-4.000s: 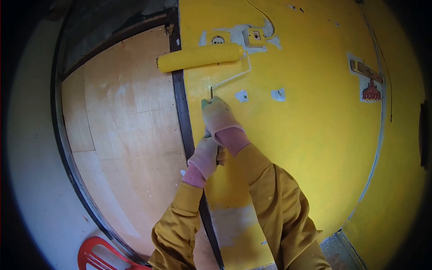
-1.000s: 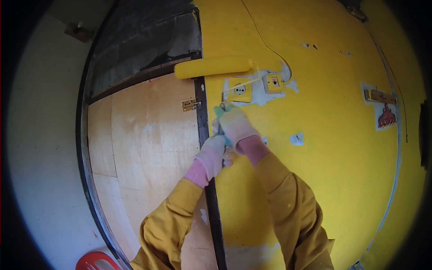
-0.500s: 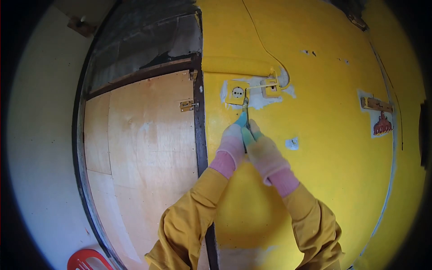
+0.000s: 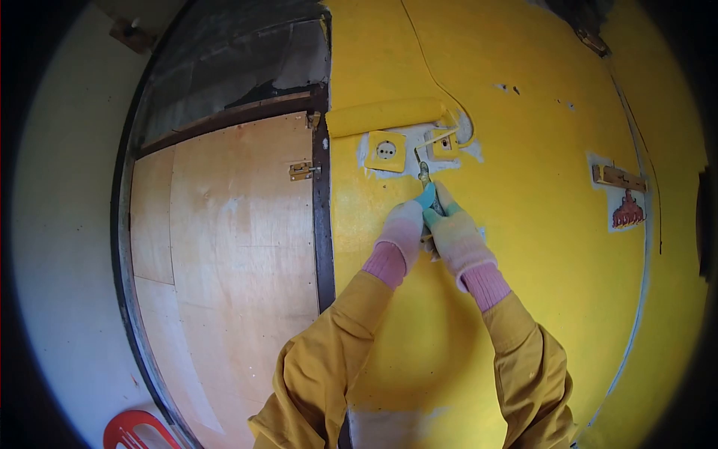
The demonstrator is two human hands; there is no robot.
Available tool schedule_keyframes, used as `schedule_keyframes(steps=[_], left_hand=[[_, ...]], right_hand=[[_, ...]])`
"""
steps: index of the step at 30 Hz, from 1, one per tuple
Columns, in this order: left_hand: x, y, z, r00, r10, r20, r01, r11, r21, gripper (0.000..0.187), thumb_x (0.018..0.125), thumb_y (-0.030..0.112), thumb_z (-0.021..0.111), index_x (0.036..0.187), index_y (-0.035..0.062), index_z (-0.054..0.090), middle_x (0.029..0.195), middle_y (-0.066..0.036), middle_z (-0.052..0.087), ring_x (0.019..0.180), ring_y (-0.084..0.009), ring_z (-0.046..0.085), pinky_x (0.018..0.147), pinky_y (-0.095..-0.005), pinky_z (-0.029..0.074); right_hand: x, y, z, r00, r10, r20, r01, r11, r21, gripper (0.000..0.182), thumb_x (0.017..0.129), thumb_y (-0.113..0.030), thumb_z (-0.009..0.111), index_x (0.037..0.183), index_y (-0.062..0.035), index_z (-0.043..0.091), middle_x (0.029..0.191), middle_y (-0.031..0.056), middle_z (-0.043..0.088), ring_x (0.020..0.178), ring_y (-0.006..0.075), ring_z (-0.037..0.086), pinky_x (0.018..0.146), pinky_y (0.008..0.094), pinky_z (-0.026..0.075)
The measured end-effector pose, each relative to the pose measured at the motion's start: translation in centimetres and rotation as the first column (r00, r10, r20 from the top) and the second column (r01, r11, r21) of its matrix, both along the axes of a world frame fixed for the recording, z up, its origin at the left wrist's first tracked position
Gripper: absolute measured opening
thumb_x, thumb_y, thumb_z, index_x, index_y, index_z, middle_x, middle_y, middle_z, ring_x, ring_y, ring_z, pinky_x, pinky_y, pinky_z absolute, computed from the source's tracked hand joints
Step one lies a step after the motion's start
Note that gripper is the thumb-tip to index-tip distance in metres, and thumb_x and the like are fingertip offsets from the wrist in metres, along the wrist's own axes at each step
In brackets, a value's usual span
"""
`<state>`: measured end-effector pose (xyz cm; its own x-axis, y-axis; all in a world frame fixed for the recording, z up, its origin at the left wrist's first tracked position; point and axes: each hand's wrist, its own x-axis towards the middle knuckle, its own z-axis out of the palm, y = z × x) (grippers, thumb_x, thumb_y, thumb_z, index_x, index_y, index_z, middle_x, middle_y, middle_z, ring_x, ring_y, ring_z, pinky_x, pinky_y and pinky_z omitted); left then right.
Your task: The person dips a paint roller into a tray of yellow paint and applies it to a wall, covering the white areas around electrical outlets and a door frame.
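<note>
A yellow paint roller (image 4: pixel 389 116) rests against the yellow wall, its thin metal frame bending down towards my hands. My left hand (image 4: pixel 404 223), in a pale glove with teal fingertips, is closed around the roller's handle (image 4: pixel 425 173). Close beside it, my right hand (image 4: pixel 455 233), gloved alike, is also closed on the handle. Just below the roller sleeve are a round-holed wall socket (image 4: pixel 386 150) in a yellow plate and a second wall fitting (image 4: pixel 443 144), with grey unpainted patches around them. The handle's lower part is mostly hidden by the gloves.
A plywood door (image 4: pixel 239 247) with a metal latch (image 4: pixel 301 171) is on the left in a dark frame. A thin cable (image 4: pixel 425 56) runs down the wall to the second fitting. A wooden strip (image 4: pixel 619 177) is fixed at right. A red chair (image 4: pixel 123 428) shows at lower left.
Both hands have moved slightly right with the handle. The roller sleeve has tilted, its left end now lower, and stands out more clearly from the wall. The view has shifted slightly.
</note>
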<state>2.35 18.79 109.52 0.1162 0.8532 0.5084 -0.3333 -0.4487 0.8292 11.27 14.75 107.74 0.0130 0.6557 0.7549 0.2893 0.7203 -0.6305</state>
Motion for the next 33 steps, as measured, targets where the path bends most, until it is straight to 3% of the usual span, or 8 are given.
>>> schedule_keyframes(steps=[5,7,12,14,16,23,27,33], left_hand=[[-2.8,-0.4,-0.5,0.992,0.05,0.116,-0.061,0.994,0.093,0.038,0.079,0.037,0.051,0.096,0.0025,0.053,0.094,-0.007,0.054,0.085,-0.0169,0.049,0.073,-0.0275,0.038],[-4.5,-2.4,-1.8,0.983,0.164,0.08,-0.179,0.951,0.251,0.04,0.08,0.034,0.049,0.104,0.0018,0.049,0.103,-0.007,0.052,0.092,-0.0174,0.047,0.077,-0.0281,0.038],[-10.2,-2.3,-7.3,0.909,0.387,-0.152,-0.275,0.835,0.477,0.036,0.08,0.031,0.05,0.104,0.0043,0.05,0.099,-0.006,0.052,0.09,-0.0153,0.047,0.076,-0.0266,0.039],[-12.7,-2.8,-10.8,0.849,0.481,-0.217,-0.3,0.779,0.551,0.033,0.081,0.029,0.048,0.103,0.0049,0.05,0.094,-0.006,0.052,0.087,-0.013,0.048,0.073,-0.0251,0.04],[-15.2,-4.2,-14.3,0.818,0.491,-0.3,-0.306,0.812,0.497,0.031,0.082,0.028,0.047,0.102,0.0048,0.051,0.091,-0.005,0.052,0.082,-0.0113,0.049,0.07,-0.0237,0.04],[-21.9,-8.8,-22.8,0.793,0.397,-0.462,-0.24,0.901,0.361,0.021,0.084,0.014,0.045,0.101,0.0036,0.05,0.091,-0.005,0.051,0.08,-0.011,0.049,0.071,-0.0219,0.04],[-23.2,-10.5,-23.9,0.836,0.309,-0.454,-0.228,0.948,0.224,0.018,0.084,0.012,0.044,0.099,0.0024,0.05,0.095,-0.005,0.049,0.085,-0.0116,0.048,0.076,-0.0233,0.04],[-25.2,-12.7,-25.5,0.839,0.284,-0.465,-0.201,0.954,0.22,0.017,0.083,0.012,0.046,0.097,0.0033,0.052,0.098,-0.006,0.048,0.089,-0.0139,0.049,0.076,-0.025,0.041]], right_hand=[[-1.6,0.0,3.1,0.993,-0.1,0.057,0.094,0.991,0.094,0.049,0.076,-0.012,0.038,0.124,-0.0147,0.031,0.075,0.0151,0.056,0.063,0.0232,0.057,0.056,0.032,0.046],[-1.9,3.3,6.6,0.881,-0.462,0.101,0.383,0.822,0.422,0.048,0.075,-0.014,0.037,0.122,-0.015,0.034,0.083,0.0211,0.057,0.075,0.0308,0.057,0.066,0.0362,0.045],[-4.3,2.9,13.5,0.746,-0.623,0.235,0.472,0.744,0.472,0.044,0.074,-0.011,0.036,0.118,-0.0157,0.04,0.094,0.0229,0.054,0.085,0.0341,0.054,0.07,0.0377,0.044],[-4.7,3.2,13.7,0.13,-0.882,0.453,0.598,0.434,0.674,0.046,0.074,-0.008,0.035,0.119,-0.0148,0.038,0.113,0.0203,0.044,0.101,0.0359,0.045,0.085,0.0362,0.037],[-4.8,0.1,9.5,0.801,-0.574,0.172,0.514,0.806,0.293,0.046,0.074,-0.007,0.036,0.119,-0.0169,0.039,0.11,0.021,0.047,0.1,0.0349,0.046,0.084,0.0363,0.038],[-1.9,-2.1,2.2,0.762,-0.613,0.21,0.578,0.789,0.209,0.044,0.075,-0.015,0.042,0.118,-0.024,0.04,0.072,0.0221,0.055,0.065,0.0344,0.055,0.058,0.0377,0.044],[-2.6,-4.1,1.5,0.753,-0.624,0.208,0.599,0.781,0.178,0.043,0.076,-0.016,0.043,0.118,-0.0239,0.041,0.067,0.0217,0.055,0.06,0.0337,0.054,0.055,0.0372,0.043],[-3.4,-3.1,1.5,0.718,-0.692,0.069,0.61,0.674,0.417,0.043,0.077,-0.017,0.048,0.119,-0.0247,0.04,0.061,0.0136,0.052,0.05,0.0246,0.05,0.051,0.0317,0.042]])
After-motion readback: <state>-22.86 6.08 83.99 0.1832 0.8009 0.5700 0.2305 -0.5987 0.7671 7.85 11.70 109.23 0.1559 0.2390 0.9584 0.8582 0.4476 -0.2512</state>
